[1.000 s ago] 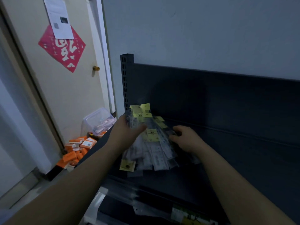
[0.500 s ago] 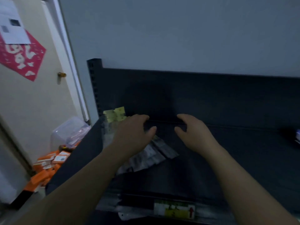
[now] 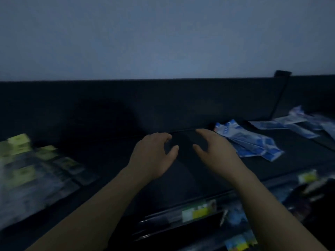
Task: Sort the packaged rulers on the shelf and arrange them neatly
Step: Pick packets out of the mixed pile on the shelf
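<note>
dark shelf (image 3: 112, 122), yellow-labelled packets (image 3: 34, 171), blue-and-white packets (image 3: 250, 142)

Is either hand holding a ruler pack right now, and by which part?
Nothing is held. The left hand and right hand hover open, fingers loosely curved, over bare shelf between the yellow-labelled packs and the blue packs.

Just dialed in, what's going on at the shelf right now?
A person is sorting packaged rulers on a dark shelf. Neither hand holds anything: the left hand and right hand hover, fingers loosely spread, over the bare middle of the shelf. A blurred pile of yellow-labelled packs lies to the left. The blue packs lie just right of the right hand, with more farther right.
</note>
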